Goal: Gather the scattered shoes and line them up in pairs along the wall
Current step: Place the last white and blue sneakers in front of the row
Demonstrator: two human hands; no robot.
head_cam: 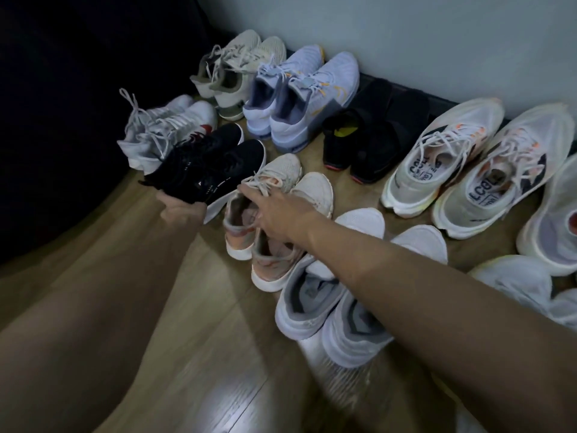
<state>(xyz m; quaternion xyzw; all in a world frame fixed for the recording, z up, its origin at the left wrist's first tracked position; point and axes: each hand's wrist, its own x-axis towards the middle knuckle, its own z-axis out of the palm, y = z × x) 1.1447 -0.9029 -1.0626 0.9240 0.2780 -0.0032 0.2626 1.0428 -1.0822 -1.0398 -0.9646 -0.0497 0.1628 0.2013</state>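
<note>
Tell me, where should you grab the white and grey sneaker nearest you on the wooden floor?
Probably by the heel collar of the white and grey sneaker, coming from above. Its heel points toward the person and its grey-lined opening faces up, so fingers can hook inside the rim. The right forearm crosses above its toe end, so the heel is the freer part.

You have a wood plank floor under you, running to a pale wall at the far side. Along that wall, from left to right, stand a beige pair, a pale blue pair, a black pair and a white pair with orange marks. Nearer, left of centre, a pink pair stands on the planks, toes toward the wall. Just right of it and nearer to you sits a grey-and-white pair. More white shoes lie at the right edge, partly cut off.
</note>
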